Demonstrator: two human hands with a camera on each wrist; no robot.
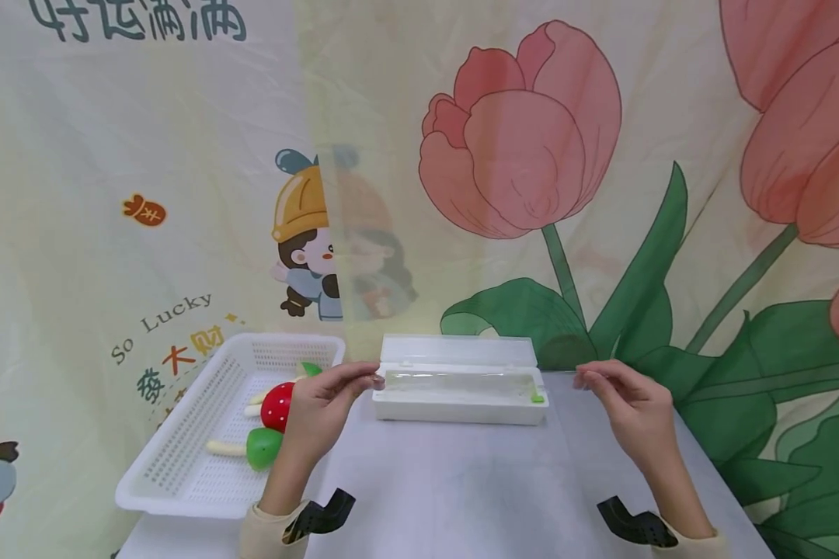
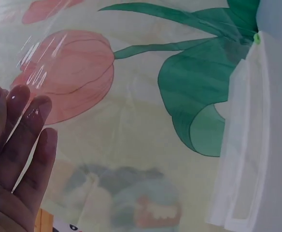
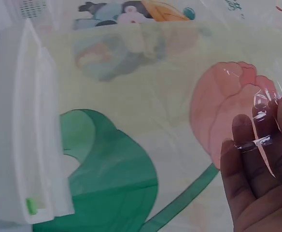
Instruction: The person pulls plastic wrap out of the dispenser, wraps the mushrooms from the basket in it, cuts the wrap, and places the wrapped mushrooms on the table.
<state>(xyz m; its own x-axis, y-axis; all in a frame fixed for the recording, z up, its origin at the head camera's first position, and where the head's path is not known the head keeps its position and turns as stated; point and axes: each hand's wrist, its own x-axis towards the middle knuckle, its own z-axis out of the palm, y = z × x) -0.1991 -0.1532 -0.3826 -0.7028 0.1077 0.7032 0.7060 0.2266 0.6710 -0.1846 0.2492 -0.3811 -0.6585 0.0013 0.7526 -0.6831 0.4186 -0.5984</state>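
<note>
A clear sheet of cling film [image 2: 40, 65] stretches between the two hands, told mostly by its glints. My left hand [image 1: 325, 411] pinches one edge between thumb and fingers, beside the basket. My right hand [image 1: 632, 407] pinches the opposite side; in the right wrist view the film wrinkles over the fingers [image 3: 261, 140]. Between and beyond the hands stands a white cling film dispenser box [image 1: 461, 410], its lid [image 1: 457, 351] raised and a green slider [image 1: 537, 398] at its right end. How far the film reaches is hard to see.
On the left, a white plastic basket [image 1: 157, 473] holds a green toy vegetable [image 1: 262, 448], a red white-dotted toy mushroom [image 1: 276, 406] and another piece with a green leaf [image 1: 311, 369]. A white cloth covers the table [image 1: 461, 489]; a printed curtain [image 1: 363, 93] hangs behind.
</note>
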